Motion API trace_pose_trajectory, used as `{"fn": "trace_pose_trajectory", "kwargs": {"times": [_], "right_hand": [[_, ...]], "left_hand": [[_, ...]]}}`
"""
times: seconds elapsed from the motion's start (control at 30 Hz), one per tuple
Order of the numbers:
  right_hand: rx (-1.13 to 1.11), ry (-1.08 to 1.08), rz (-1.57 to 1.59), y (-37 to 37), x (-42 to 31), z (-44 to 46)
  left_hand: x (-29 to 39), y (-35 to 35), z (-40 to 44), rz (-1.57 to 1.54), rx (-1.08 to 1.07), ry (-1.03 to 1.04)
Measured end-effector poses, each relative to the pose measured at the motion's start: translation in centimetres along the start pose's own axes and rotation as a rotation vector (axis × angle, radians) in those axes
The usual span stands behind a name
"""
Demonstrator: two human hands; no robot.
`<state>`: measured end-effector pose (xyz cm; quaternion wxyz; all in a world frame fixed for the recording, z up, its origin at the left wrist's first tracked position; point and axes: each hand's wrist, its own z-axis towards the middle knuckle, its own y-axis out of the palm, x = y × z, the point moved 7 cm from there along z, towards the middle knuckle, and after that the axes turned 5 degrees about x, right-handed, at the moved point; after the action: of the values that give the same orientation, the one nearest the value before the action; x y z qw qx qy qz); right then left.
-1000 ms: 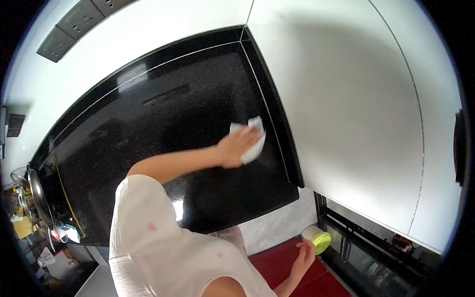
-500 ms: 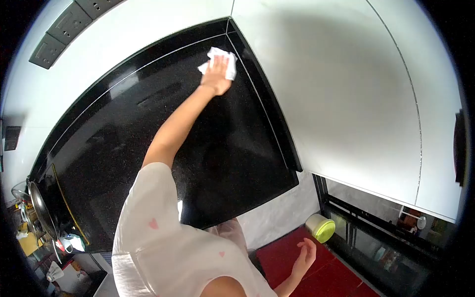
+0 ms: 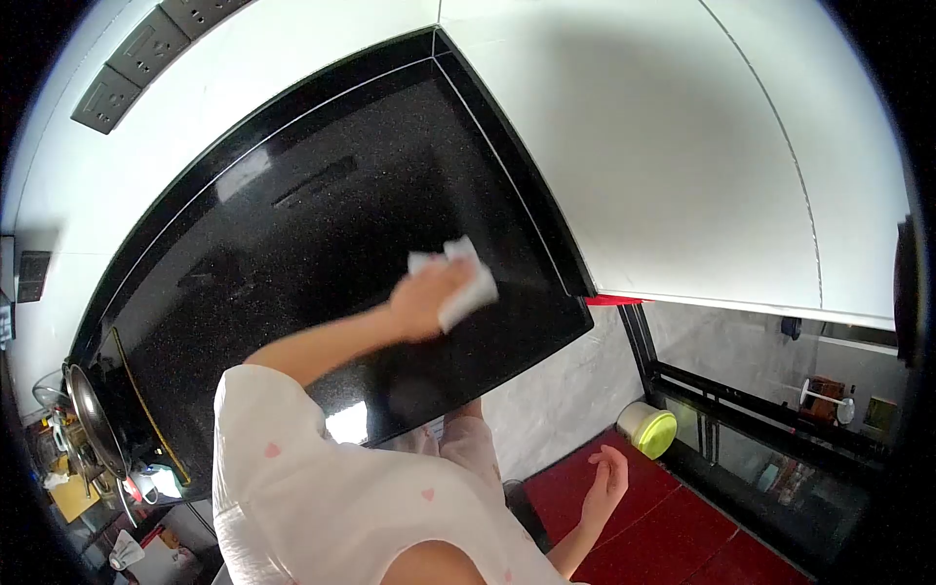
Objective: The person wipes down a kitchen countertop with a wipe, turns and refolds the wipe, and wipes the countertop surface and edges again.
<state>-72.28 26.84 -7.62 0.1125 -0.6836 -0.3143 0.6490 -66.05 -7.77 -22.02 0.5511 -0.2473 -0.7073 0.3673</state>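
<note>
My left hand (image 3: 421, 300) presses a crumpled white cloth (image 3: 470, 294) against the glossy black countertop (image 3: 322, 234), right of its middle. Motion blurs the hand and cloth; the cloth sticks out past the fingertips and along the hand's right side. Low on the right, my right hand (image 3: 609, 475) hangs in the air beside my body, above the dark red floor (image 3: 639, 517). Its fingers are loosely bent and apart, with nothing in them.
A pan (image 3: 97, 419) and other kitchen items stand at the far left. Sockets (image 3: 146, 47) are on the white wall behind the counter, and another white wall (image 3: 663, 166) borders its right side. A lidded bucket (image 3: 651, 432) sits on the floor beside a black-framed glass panel.
Half a second ago my left hand was near the counter's back corner; it has come back toward my body with the cloth. My right hand stays low at the right.
</note>
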Motion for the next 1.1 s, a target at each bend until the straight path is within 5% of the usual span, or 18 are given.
{"fn": "trace_pose_trajectory", "kwargs": {"times": [0.03, 0.07, 0.13, 0.27, 0.57, 0.63, 0.7, 0.73, 0.8, 0.87, 0.9, 1.0, 1.1], "right_hand": [[-0.003, -0.004, 0.021, 0.0, 0.1, 0.1], [-0.003, -0.008, 0.041, -0.1, 0.3, 0.1], [-0.003, -0.021, 0.057, -0.5, 0.6, 0.4], [-0.012, -0.038, 0.049, -1.8, 1.5, 1.5], [-0.125, -0.074, 0.038, -5.5, 3.6, 5.9], [-0.14, -0.089, 0.031, -6.1, 3.9, 6.3], [-0.152, -0.124, 0.009, -6.6, 4.6, 7.1], [-0.159, -0.12, 0.019, -6.7, 4.8, 7.4], [-0.168, -0.108, 0.037, -7.1, 5.2, 7.8], [-0.171, -0.124, 0.001, -7.6, 5.1, 8.2], [-0.173, -0.133, -0.018, -7.8, 5.0, 8.3], [-0.151, -0.104, -0.032, -8.2, 5.6, 8.4], [-0.124, -0.092, -0.045, -8.4, 5.9, 8.0]], "left_hand": [[-2.6, -2.4, 1.3, 0.145, 0.349, 0.079], [-5.3, -5.1, 3.5, 0.01, 0.226, -0.171], [-11.0, -6.9, 8.6, 0.521, 0.311, -0.248], [-12.1, -8.5, 15.5, 0.477, 0.281, -0.521], [1.5, 1.2, 11.3, 0.427, 0.136, -0.027], [5.5, 4.2, 8.4, 0.119, 0.116, 0.142], [10.6, 7.1, 4.1, 0.293, 0.091, 0.341], [11.4, 8.2, 2.1, 0.267, -0.055, 0.336], [11.2, 9.2, -0.3, 0.142, -0.004, 0.37], [9.6, 9.1, 0.0, 0.235, 0.038, 0.336], [8.6, 7.2, 0.9, 0.184, -0.027, 0.162], [1.3, 1.9, 4.9, 0.158, 0.231, -0.171], [-6.4, -3.2, 10.5, 0.518, 0.253, -0.451]]}}
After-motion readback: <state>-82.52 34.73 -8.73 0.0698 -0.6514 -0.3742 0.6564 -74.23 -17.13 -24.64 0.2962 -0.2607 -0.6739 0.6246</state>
